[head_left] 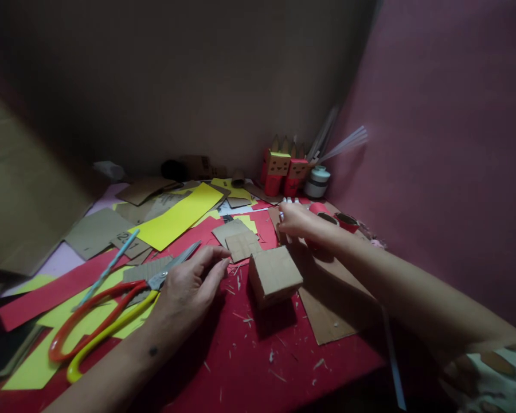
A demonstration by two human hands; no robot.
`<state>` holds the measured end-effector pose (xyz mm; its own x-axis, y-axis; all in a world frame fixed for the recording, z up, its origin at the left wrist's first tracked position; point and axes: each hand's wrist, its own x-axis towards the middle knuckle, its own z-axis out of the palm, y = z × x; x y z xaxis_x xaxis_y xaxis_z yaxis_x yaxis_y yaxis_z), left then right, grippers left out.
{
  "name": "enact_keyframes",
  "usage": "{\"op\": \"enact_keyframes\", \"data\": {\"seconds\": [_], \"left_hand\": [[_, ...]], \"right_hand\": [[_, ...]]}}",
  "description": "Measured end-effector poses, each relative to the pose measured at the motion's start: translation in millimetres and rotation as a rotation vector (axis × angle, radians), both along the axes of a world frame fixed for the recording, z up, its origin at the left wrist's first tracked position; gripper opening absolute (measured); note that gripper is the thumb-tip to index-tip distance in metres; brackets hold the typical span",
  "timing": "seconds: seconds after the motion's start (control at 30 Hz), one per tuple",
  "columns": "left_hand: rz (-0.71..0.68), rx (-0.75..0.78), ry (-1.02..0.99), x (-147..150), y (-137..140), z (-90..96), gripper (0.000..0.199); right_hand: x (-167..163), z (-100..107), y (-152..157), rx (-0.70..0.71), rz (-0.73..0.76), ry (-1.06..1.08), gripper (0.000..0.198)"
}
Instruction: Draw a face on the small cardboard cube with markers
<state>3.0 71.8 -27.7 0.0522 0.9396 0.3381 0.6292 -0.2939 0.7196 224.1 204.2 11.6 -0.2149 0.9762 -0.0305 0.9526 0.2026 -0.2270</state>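
My left hand (195,281) rests beside the scissors (157,280), which have one red and one yellow handle. Its thumb and index finger are slightly apart, with nothing visible between them. Their tips are close to a small cardboard square (242,245); I cannot tell whether they touch it. A cardboard box (277,272) sits on the red tabletop (241,367) between my hands. My right hand (293,221) reaches farther back, fingers curled by some small white pieces (290,201). What those fingers hold is hidden.
Yellow paper (180,215), cardboard scraps and a blue twisted stick (107,267) cover the left side. Red boxes with drawn faces (278,166) and a white jar (317,182) stand at the back. Cardboard tubes (347,221) and a cardboard sheet (335,310) lie right, near the pink wall.
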Motion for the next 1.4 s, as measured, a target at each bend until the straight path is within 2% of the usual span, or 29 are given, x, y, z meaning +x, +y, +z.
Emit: {"op": "enact_keyframes", "data": {"seconds": [0.1, 0.17, 0.23, 0.33, 0.37, 0.47, 0.53, 0.63, 0.73, 0.97, 1.13, 1.3, 1.4], "left_hand": [[0.000, -0.012, -0.004, 0, 0, -0.7, 0.027], [0.002, -0.018, -0.023, 0, 0, -0.8, 0.026], [0.005, -0.017, -0.041, 0, 0, -0.7, 0.026], [0.013, -0.049, -0.095, 0, -1, -0.2, 0.026], [0.019, -0.081, -0.136, 0, -1, 0.2, 0.027], [0.042, -0.200, -0.282, 1, -2, 2.6, 0.033], [0.049, -0.256, -0.350, 2, -3, 5.5, 0.037], [0.048, -0.274, -0.394, 3, -4, 10.5, 0.038], [0.050, -0.243, -0.407, 4, -8, 14.6, 0.037], [0.034, -0.162, -0.422, 0, -13, 16.5, 0.025], [-0.032, -0.099, -0.560, 13, -22, 22.6, 0.023], [-0.172, -0.261, -0.616, 56, -58, 38.5, 0.018], [-0.283, -0.384, -0.722, 73, -64, 44.7, 0.029]], "right_hand": [[11, 17, -2, -0.020, -0.048, 0.215, 0.026], [18, 28, -8, -0.016, -0.062, 0.381, 0.037], [24, 38, -18, -0.021, -0.049, 0.540, 0.045], [30, 45, -37, -0.060, 0.021, 0.734, 0.044], [31, 46, -44, -0.106, 0.055, 0.826, 0.041], [32, 43, -62, -0.362, 0.140, 1.200, 0.035], [30, 41, -71, -0.504, 0.156, 1.341, 0.034], [29, 40, -80, -0.635, 0.178, 1.407, 0.033], [30, 39, -87, -0.693, 0.194, 1.477, 0.032], [37, 21, -104, -0.622, 0.187, 1.646, 0.031], [41, 9, -123, -0.605, 0.146, 1.667, 0.035], [44, 7, -143, -0.597, 0.164, 1.684, 0.033], [48, 3, -152, -0.619, 0.176, 1.684, 0.034]]}}
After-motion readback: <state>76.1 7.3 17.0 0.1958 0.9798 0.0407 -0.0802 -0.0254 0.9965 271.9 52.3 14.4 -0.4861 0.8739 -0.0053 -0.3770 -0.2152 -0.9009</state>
